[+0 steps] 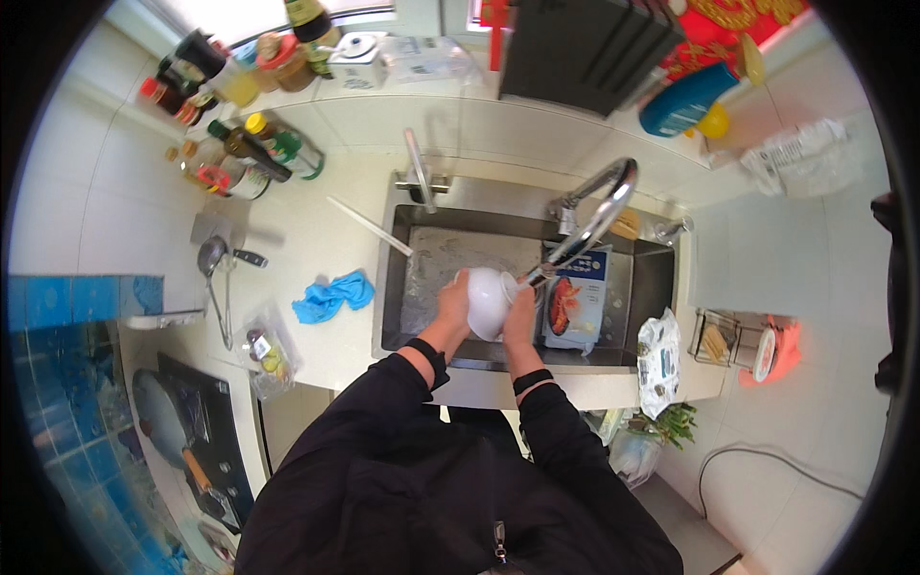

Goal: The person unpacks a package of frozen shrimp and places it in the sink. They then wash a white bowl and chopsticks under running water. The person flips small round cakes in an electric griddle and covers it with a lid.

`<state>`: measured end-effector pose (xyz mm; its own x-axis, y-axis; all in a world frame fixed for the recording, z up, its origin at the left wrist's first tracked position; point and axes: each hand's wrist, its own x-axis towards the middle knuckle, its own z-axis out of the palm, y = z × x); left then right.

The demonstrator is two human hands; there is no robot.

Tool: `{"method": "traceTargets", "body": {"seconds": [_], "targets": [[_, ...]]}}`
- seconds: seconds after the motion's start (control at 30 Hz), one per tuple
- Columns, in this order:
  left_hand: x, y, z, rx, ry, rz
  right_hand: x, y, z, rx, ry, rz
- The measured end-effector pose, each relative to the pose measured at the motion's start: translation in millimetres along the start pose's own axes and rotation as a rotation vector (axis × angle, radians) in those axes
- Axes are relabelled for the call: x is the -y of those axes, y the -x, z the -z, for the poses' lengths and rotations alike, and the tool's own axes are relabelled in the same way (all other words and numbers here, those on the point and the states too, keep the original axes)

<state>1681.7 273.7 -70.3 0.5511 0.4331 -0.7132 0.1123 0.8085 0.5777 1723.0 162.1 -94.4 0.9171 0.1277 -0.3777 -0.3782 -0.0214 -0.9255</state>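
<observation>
Over the steel sink (460,185) I hold a white bowl (489,302) tipped on its side, its foot ring turned to the right. My left hand (451,305) grips the bowl's left side. On its right side, close to the foot, is my right hand (519,320). The spout of a chrome faucet (611,208) ends right at my right hand; whether water runs is hard to tell. In the sink's right part lies a printed plastic food package (578,309). A pair of light chopsticks (370,226) rests across the sink's left edge.
A blue cloth (333,297) and a bag of produce (266,356) lie on the left counter. Bottles (280,147) stand behind them. A wipes pack (658,363) sits at the sink's front right corner. A frying pan (162,417) rests on the stove at left.
</observation>
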Motion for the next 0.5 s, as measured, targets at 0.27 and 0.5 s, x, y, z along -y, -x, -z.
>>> {"method": "traceTargets", "body": {"seconds": [0.27,0.5], "targets": [[-4,-1,-6,-0.068,-0.108,-0.073,43,33,4,-0.015,0.667,0.326],[-5,14,-20,-0.055,-0.617,-0.323,44,8,-9,-0.133,0.482,0.103]]}}
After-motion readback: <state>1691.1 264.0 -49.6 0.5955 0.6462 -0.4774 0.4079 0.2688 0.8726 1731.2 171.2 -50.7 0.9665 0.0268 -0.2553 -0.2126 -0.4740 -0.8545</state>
